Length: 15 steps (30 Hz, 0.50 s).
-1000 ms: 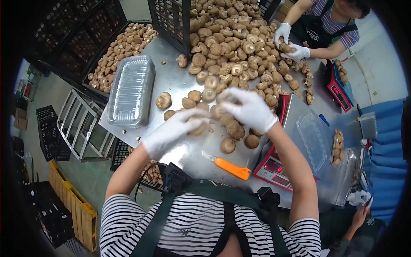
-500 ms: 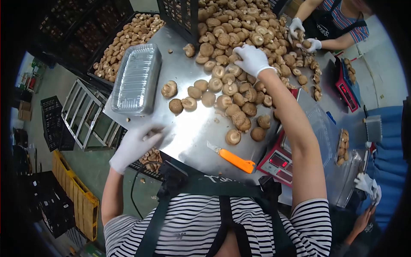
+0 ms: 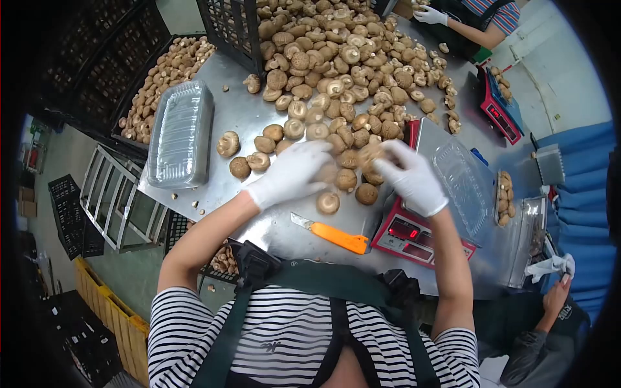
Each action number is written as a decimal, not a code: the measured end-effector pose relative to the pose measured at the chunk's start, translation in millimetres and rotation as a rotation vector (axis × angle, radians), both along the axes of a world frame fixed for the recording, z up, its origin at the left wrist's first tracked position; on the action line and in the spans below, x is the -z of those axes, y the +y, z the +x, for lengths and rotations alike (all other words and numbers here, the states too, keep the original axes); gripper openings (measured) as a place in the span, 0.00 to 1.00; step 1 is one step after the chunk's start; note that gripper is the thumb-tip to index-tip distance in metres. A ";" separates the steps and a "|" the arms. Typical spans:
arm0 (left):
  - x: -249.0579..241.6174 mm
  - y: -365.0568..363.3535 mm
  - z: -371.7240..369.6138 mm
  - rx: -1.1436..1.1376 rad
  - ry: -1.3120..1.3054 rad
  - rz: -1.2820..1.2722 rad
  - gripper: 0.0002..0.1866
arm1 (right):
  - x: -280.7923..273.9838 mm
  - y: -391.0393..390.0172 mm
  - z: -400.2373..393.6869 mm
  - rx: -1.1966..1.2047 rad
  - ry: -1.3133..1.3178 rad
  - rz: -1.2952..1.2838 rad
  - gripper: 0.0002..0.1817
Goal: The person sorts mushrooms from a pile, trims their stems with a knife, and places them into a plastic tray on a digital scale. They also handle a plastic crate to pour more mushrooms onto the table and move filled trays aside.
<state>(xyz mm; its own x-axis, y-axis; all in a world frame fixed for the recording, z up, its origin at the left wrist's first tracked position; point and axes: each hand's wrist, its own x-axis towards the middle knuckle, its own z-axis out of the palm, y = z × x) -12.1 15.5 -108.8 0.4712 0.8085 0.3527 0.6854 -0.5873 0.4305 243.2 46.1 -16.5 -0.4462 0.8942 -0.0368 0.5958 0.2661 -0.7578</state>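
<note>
Brown shiitake mushrooms are heaped on the metal table, and looser ones spread toward me. My left hand, in a white glove, is at the near edge of the loose ones, with a blurred mushroom between its thumb and fingers. On the right, my gloved right hand grips another mushroom, smeared by motion, close to the red scale. An orange-handled knife lies in front of my body. A clear plastic tray sits to the left.
A black crate stands against the heap. More mushrooms fill a crate at the left. A clear tray is over the near scale, with a filled tray beyond. A second scale and a co-worker's gloved hand are at the far right.
My left hand has moved from the table's left edge to the loose mushrooms. My right hand has drawn back from the heap toward me, now with a mushroom. The view has shifted.
</note>
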 end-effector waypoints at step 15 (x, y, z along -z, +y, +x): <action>-75.5 -146.6 -127.0 -0.488 -0.002 -0.660 0.21 | 59.2 5.5 -120.8 -0.644 0.035 0.129 0.24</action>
<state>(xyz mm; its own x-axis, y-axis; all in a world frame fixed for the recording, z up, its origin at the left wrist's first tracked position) -139.0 -131.1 -33.3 0.0122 0.9636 -0.2672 0.7973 0.1519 0.5841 122.3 51.7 -75.7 -0.8928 0.4438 0.0774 0.2621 0.6514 -0.7120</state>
